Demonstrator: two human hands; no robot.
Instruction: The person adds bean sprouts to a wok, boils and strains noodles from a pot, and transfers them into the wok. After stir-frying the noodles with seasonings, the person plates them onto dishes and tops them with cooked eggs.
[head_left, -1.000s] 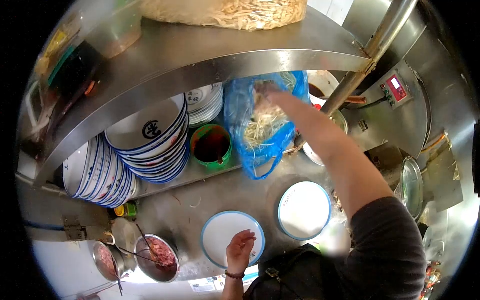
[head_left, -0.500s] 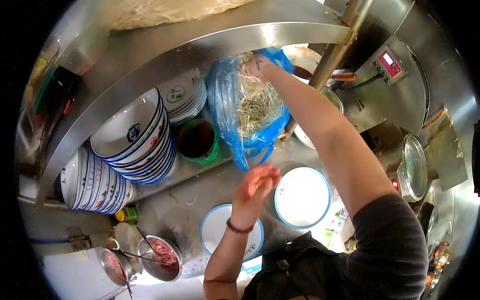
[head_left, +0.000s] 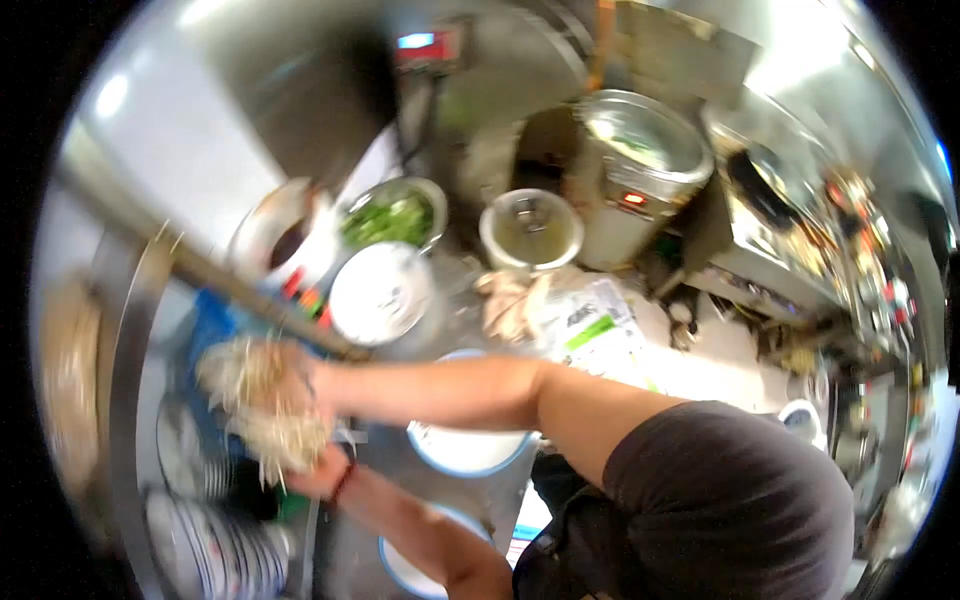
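A large clump of bean sprouts (head_left: 262, 410) is between my two hands at the left of the view, above the blue plastic bag (head_left: 212, 318). My right hand (head_left: 298, 378), blurred, is closed round its upper part. Lower down, my left hand (head_left: 322, 474), with a bracelet at the wrist, grips the bottom end, where strands hang down. Their fingers are partly hidden by the sprouts. Beneath my arms stand two white bowls with blue rims: one bowl (head_left: 472, 452) under my right forearm, the other bowl (head_left: 405, 568) partly covered by my left forearm.
Stacked bowls (head_left: 215, 550) and plates (head_left: 180, 450) stand at lower left, beside a metal shelf edge (head_left: 130, 400). A metal post (head_left: 225, 285) runs near the bag. Beyond are a bowl of chopped greens (head_left: 390, 222), a white lidded tub (head_left: 380, 292), a cloth (head_left: 512, 302) and a cooker (head_left: 640, 190).
My right hand has lifted a clump of sprouts from the blue bag, and my left hand has moved onto it. The view has swung to the right.
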